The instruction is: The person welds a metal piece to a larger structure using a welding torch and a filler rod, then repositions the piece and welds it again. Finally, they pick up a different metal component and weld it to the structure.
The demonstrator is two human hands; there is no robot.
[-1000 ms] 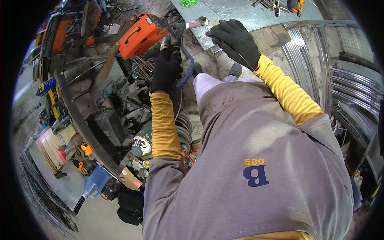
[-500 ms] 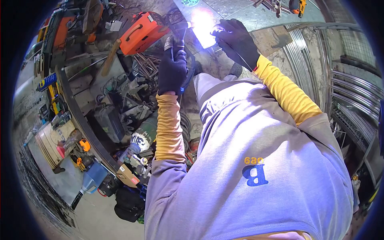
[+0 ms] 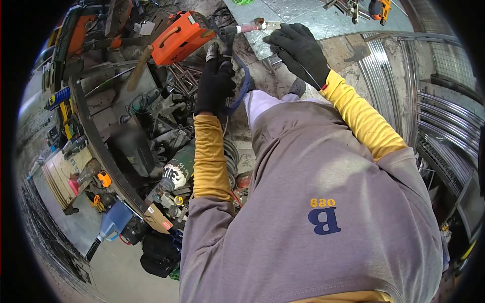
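Fingers (image 3: 216, 64) around torch (image 3: 236, 30); shirt (image 3: 323, 166) lettered B

Orange welder (image 3: 179, 36) upper left; blue funnel (image 3: 113, 224) lower left.

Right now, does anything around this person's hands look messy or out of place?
Yes. Beside the left hand, which grips a welding torch, tools and cables lie in a jumbled heap, and the orange machine sits tilted at its edge. Nothing looks spilled or broken.
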